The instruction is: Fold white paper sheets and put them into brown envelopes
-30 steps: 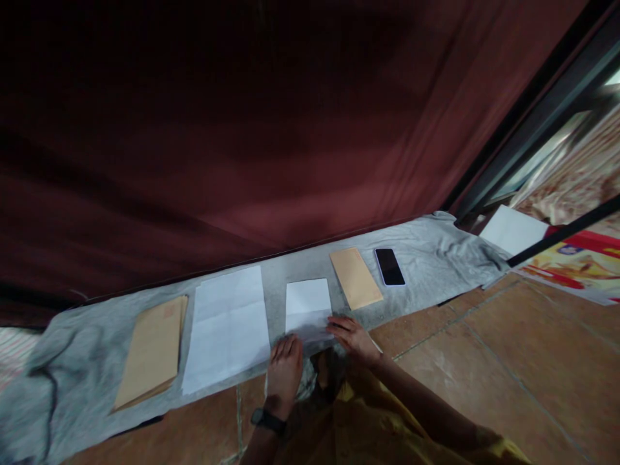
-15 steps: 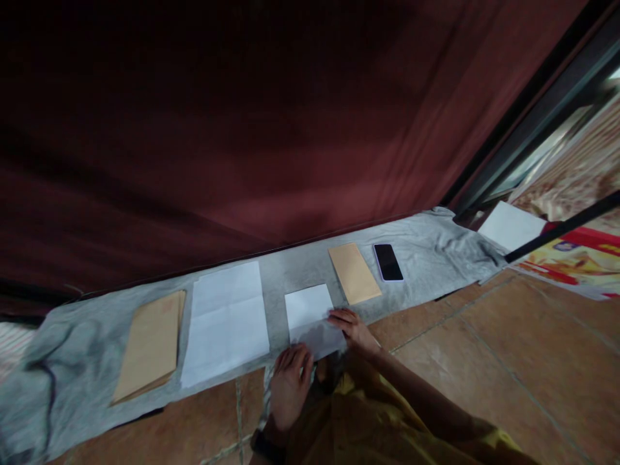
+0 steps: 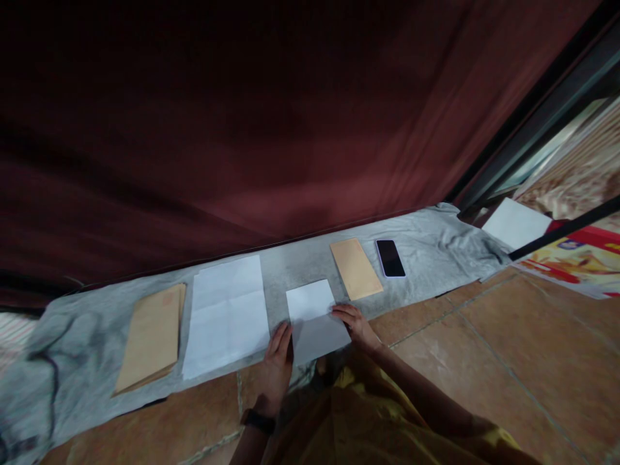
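Yellow garment (image 3: 334, 420), 1 dark wristband (image 3: 260, 422)

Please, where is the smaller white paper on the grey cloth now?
In the head view, the smaller white paper is below the centre, slightly right, between the left hand and the right hand, with a brown envelope to its upper right.

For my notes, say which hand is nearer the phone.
Right. The right hand is left of the phone, at the smaller paper; the left hand is farther off, at that paper's left edge.

1 head-worn view, forward-down
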A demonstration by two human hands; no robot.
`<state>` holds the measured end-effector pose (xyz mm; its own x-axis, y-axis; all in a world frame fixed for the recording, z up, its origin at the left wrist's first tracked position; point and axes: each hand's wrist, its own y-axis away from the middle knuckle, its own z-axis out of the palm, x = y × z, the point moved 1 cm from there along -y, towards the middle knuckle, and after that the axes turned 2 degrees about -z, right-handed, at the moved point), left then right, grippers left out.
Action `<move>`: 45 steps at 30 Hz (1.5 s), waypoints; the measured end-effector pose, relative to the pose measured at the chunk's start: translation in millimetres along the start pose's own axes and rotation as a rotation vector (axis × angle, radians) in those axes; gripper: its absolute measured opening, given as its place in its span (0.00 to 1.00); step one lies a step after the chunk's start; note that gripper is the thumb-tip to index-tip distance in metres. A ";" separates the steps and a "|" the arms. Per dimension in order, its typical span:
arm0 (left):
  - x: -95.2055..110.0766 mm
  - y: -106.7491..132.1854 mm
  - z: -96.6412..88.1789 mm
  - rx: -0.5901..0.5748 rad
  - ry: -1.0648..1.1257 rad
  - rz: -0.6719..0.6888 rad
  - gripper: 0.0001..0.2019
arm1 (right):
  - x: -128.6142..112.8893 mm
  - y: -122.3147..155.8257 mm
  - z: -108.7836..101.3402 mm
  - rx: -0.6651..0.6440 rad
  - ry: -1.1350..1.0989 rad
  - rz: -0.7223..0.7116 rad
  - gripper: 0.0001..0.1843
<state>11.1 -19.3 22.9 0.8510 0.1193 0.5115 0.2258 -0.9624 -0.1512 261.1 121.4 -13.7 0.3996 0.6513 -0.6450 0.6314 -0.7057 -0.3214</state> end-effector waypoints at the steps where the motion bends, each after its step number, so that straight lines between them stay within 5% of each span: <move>1: -0.2 -3.7 1.9 0.003 0.005 0.014 0.25 | -0.3 0.0 -0.3 0.010 -0.003 0.018 0.25; 15: -5.8 -44.6 7.4 0.097 0.085 -0.019 0.12 | -2.5 -18.2 -8.4 0.004 0.068 0.151 0.08; 30: 0.4 -53.5 7.6 0.105 -0.015 -0.111 0.15 | -12.6 -30.6 0.5 0.042 0.269 0.225 0.08; 45: 17.0 -66.3 -1.0 -0.075 -0.161 -0.256 0.15 | -48.5 -51.0 -10.6 -0.127 0.557 0.434 0.15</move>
<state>10.1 46.3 42.5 0.8365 0.3913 0.3835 0.4118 -0.9107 0.0310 216.5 128.8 41.4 0.8907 0.3883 -0.2362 0.3972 -0.9177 -0.0108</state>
